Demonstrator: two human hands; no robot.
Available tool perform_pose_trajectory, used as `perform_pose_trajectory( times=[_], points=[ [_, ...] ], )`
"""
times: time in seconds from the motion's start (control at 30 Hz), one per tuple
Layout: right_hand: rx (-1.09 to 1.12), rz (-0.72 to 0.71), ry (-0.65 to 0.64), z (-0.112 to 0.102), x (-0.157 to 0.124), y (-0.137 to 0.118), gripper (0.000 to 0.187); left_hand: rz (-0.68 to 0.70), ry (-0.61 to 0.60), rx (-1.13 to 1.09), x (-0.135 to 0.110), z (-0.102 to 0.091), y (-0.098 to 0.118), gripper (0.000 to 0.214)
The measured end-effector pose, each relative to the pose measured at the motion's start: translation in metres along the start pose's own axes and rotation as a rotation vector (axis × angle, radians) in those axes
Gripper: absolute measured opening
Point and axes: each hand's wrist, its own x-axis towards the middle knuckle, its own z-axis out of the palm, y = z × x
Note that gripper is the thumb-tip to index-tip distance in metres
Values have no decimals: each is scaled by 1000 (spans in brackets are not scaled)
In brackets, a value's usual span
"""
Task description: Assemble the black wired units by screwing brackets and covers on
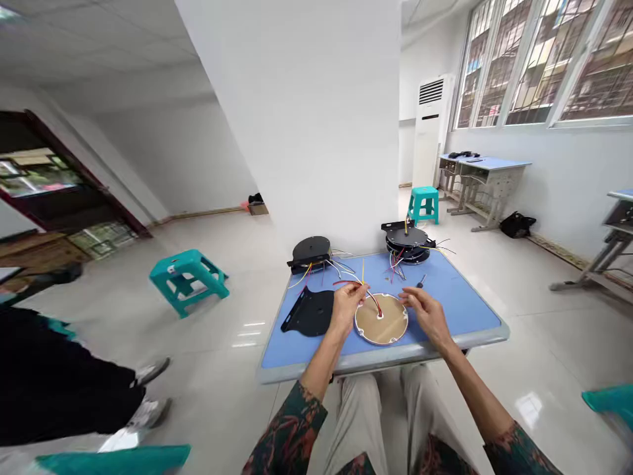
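Note:
My left hand point(347, 305) pinches a bundle of wires point(372, 298), red, white and yellow among them, above the left edge of a round tan disc point(380, 326) with a pale rim. The wires rise from a small hole in the disc's middle, and their loose ends stick out past my fingers. At the disc's right edge is my right hand point(426, 315), its thumb and fingers apart with nothing visible between them. A black plate with a bent flange point(310, 313) lies left of the disc. Beyond my right hand is a small dark screwdriver-like tool point(421, 282).
Two black round assemblies with loose wires stand at the back of the blue table point(455, 310), one left point(311, 251) and one stacked right point(408, 241). A white pillar point(326, 132) rises behind. Teal stools point(190, 277) stand on the floor; a person's legs point(64, 382) are at left.

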Motion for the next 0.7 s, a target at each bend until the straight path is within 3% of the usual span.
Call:
perform_pose_trajectory(
  times=[0.17, 0.37, 0.6, 0.7],
  points=[
    [-194, -42, -110, 10, -10, -14, 32, 6, 16, 6, 0, 3, -4, 39],
    [-501, -99, -237, 39, -2, -31, 15, 36, -8, 18, 0, 11, -9, 35],
    [-508, -53, -124, 56, -3, -23, 17, 2, -184, 68, -9, 11, -24, 36],
    [-500, -84, -76, 58, -6, -23, 21, 8, -200, 88, -10, 10, -34, 30]
  ],
)
